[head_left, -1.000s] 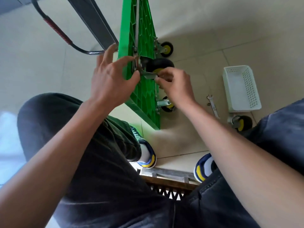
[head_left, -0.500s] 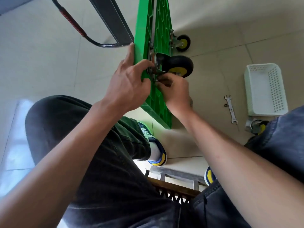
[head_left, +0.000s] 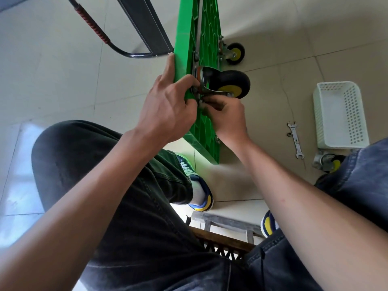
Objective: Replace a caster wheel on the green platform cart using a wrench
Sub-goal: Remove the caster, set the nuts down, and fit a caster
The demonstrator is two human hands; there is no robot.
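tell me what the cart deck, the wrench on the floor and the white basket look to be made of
Cart deck: most likely moulded plastic, bright green with a slight sheen and a ribbed honeycomb underside.
Wrench: metal, probably steel, with a bare silver-grey finish and thin flat open ends.
Basket: looks like plastic, matte white, its walls pierced with even rows of small holes.
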